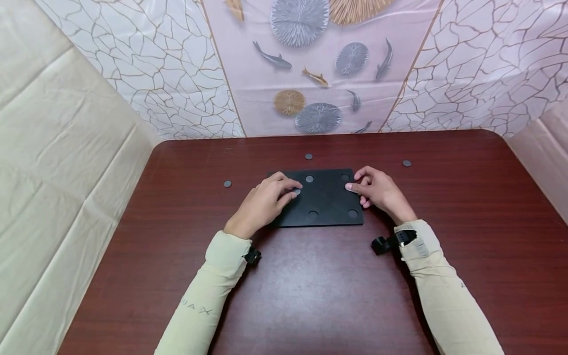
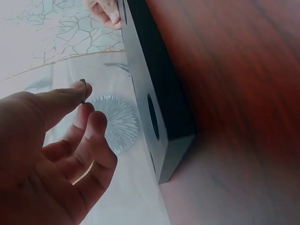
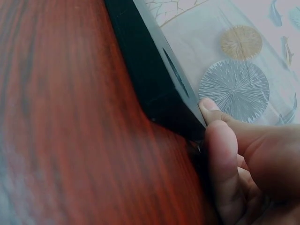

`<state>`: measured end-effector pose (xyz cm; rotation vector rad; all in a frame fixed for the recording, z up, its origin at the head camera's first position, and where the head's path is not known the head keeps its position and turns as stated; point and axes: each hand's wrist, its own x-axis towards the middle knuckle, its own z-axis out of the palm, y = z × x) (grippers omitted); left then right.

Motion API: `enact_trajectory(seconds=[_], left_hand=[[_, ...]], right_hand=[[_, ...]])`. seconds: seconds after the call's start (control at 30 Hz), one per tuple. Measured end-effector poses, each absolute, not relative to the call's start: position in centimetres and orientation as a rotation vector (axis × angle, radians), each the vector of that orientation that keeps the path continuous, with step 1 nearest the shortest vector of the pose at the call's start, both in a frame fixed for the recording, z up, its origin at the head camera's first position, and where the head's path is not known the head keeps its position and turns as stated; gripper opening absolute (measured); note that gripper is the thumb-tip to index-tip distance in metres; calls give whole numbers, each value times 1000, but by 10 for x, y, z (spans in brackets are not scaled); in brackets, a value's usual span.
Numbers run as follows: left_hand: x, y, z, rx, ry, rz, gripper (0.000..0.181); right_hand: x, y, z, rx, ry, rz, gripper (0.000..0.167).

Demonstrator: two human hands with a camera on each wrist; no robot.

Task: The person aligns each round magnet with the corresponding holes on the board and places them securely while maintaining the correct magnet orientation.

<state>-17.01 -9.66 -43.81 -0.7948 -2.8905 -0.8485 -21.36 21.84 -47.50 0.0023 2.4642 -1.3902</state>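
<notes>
A black rectangular board (image 1: 333, 199) with round recesses lies on the table; one recess near its back edge holds a grey disc (image 1: 309, 179). Over the board's left part, the left hand (image 1: 265, 202) pinches a small grey disc (image 1: 297, 191) between thumb and fingers; in the left wrist view that disc (image 2: 83, 91) is seen edge-on, apart from the board (image 2: 145, 89). At the board's right edge the right hand (image 1: 380, 191) grips the side, thumb on top; the right wrist view shows this hand (image 3: 248, 159) at the board's corner (image 3: 154, 79).
Three loose grey discs lie on the dark red table (image 1: 288, 291): one to the left (image 1: 228, 184), one behind the board (image 1: 308, 156), one at the back right (image 1: 407, 163). A patterned cloth (image 1: 319, 69) hangs behind the table.
</notes>
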Motion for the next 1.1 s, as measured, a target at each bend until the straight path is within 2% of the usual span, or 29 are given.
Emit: enact_trajectory(seconds=[0.33,1.1], left_hand=[[-177,-83,-436,-720,-2944,-775,27],[-206,-49,-431,-765,-3018,-701,28]], right_hand=[[-213,217,-474,2,2454,-1396,41],[-214,219,-475,2,2458,-1391,41]])
